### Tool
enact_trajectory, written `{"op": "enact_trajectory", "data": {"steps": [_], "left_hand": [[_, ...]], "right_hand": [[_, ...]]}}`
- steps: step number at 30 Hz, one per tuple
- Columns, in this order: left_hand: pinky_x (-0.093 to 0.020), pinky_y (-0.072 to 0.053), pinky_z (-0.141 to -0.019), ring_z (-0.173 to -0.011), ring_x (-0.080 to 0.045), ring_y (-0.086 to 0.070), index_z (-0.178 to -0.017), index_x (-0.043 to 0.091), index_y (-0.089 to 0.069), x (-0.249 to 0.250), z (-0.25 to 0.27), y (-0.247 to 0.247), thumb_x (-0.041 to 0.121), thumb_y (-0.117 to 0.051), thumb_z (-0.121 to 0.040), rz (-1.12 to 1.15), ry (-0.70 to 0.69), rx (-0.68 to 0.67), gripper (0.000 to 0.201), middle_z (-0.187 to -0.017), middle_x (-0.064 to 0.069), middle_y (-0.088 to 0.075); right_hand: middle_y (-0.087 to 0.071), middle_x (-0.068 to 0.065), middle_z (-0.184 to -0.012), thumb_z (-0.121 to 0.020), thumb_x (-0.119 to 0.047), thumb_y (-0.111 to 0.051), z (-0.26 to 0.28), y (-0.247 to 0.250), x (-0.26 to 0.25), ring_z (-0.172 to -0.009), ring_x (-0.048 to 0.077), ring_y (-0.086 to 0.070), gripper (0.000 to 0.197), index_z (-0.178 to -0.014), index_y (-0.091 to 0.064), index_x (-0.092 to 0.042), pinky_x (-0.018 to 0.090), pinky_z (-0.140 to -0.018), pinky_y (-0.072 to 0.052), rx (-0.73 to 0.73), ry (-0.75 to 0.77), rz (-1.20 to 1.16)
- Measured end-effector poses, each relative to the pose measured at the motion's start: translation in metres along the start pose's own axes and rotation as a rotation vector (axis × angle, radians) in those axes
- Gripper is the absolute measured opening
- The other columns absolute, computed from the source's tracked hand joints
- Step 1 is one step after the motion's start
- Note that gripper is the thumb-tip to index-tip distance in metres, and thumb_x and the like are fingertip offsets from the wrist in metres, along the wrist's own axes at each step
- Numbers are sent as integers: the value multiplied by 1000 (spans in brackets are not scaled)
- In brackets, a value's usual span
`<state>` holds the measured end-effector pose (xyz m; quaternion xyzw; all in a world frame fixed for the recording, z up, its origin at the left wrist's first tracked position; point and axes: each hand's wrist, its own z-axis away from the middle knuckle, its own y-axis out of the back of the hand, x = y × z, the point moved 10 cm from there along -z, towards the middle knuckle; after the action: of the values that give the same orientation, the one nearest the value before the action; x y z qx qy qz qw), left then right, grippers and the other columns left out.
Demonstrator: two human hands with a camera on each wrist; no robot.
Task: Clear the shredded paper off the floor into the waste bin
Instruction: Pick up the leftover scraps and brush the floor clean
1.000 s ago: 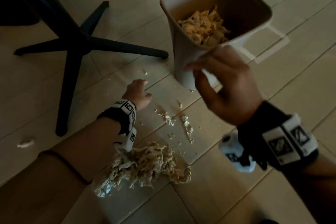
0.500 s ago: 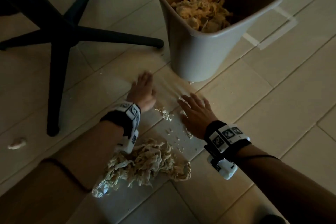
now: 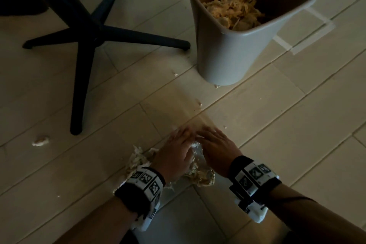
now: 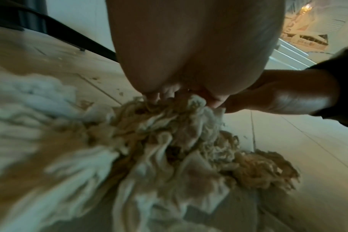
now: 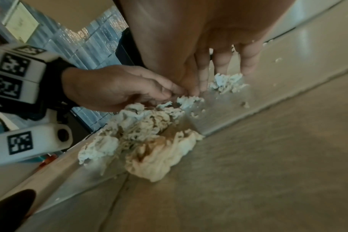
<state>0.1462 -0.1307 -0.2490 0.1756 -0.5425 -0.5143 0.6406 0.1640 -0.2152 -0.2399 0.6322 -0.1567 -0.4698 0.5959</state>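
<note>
Head: left hand (image 3: 176, 156), right hand (image 3: 216, 151) side by side on paper (image 3: 202, 177), bin (image 3: 227, 55) beyond. Wrist views only: left fingers (image 4: 157, 95) curled into paper; right fingers (image 5: 221, 62) straight, slightly apart.

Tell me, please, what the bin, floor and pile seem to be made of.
Bin: likely moulded plastic, matt grey; smooth seamless walls, rounded rim.
Floor: tile or laminate planks, slight sheen; thin joint lines.
Pile: shredded paper, matt cream; thin crinkled strips.
</note>
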Motion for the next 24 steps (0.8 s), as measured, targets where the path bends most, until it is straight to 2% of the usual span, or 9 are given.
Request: {"op": "enact_trajectory", "data": {"steps": [3, 5, 7, 8, 10, 15, 18, 21, 24], "left_hand": [[-30, -40, -107, -130, -11, -46, -139, 27, -51, -7, 8, 28, 25, -39, -99, 145, 61, 100, 42, -142, 9, -49], [-30, -43, -102, -123, -14, -50, -134, 24, -56, -25, 10, 51, 24, -40, -97, 106, 126, 193, 41, -135, 4, -55], [-36, -44, -102, -121, -22, -52, -129, 20, -60, -50, 13, 73, 27, -41, -92, 59, 196, 291, 42, -130, -3, -60], [-40, -45, -102, -120, -25, -53, -126, 19, -62, -67, 18, 82, 27, -43, -91, 51, 249, 331, 41, -128, -5, -61], [-46, -48, -99, -119, -30, -54, -123, 17, -63, -103, 35, 95, 25, -49, -88, 60, 372, 397, 39, -127, -8, -61], [-48, -48, -97, -111, -41, -58, -114, -1, -68, -192, 101, 129, 30, -46, -80, 38, 542, 606, 51, -118, -23, -64], [-49, -49, -96, -111, -44, -60, -112, -4, -69, -237, 135, 138, 30, -48, -78, 74, 718, 617, 52, -118, -28, -64], [-51, -42, -107, -124, -46, -51, -128, 0, -62, -281, 165, 132, 19, -57, -90, 89, 894, 586, 43, -134, -27, -56], [-56, -39, -108, -127, -51, -43, -137, 8, -54, -315, 190, 124, 28, -58, -87, 103, 1076, 571, 54, -144, -26, -45]], "right_hand": [[-60, 12, -132, -78, -1, -63, -6, 18, -1, -125, 32, -54, 47, -124, -62, -13, 50, -100, -48, 63, -21, -59], [-46, 14, -146, -87, -6, -55, -21, 29, 5, -135, 33, -42, 48, -135, -51, -12, 52, -107, -41, 52, -65, -46], [-20, 8, -160, -97, -17, -42, -39, 29, 22, -148, 29, -17, 54, -149, -28, -16, 51, -117, -23, -43, -144, -36], [-10, 4, -163, -99, -22, -38, -47, 28, 30, -149, 28, -9, 56, -152, -19, -18, 51, -119, -18, -91, -172, -17], [-1, 1, -163, -101, -27, -33, -60, 27, 39, -150, 26, -2, 58, -154, -9, -19, 50, -120, -14, -170, -184, 56], [-5, 2, -163, -102, -30, -30, -59, 14, 40, -150, 23, -3, 55, -154, -13, -19, 46, -121, -11, -209, -152, 130], [-10, 5, -163, -101, -26, -32, -47, 7, 30, -150, 25, -7, 54, -152, -19, -16, 45, -121, -11, -165, -111, 109], [-14, 7, -162, -101, -24, -34, -39, -1, 16, -149, 25, -10, 52, -151, -24, -16, 43, -122, -11, -148, -88, 55], [-18, 8, -161, -101, -23, -35, -34, -3, 2, -149, 24, -12, 49, -149, -30, -15, 44, -122, -13, -141, -85, 15]]}}
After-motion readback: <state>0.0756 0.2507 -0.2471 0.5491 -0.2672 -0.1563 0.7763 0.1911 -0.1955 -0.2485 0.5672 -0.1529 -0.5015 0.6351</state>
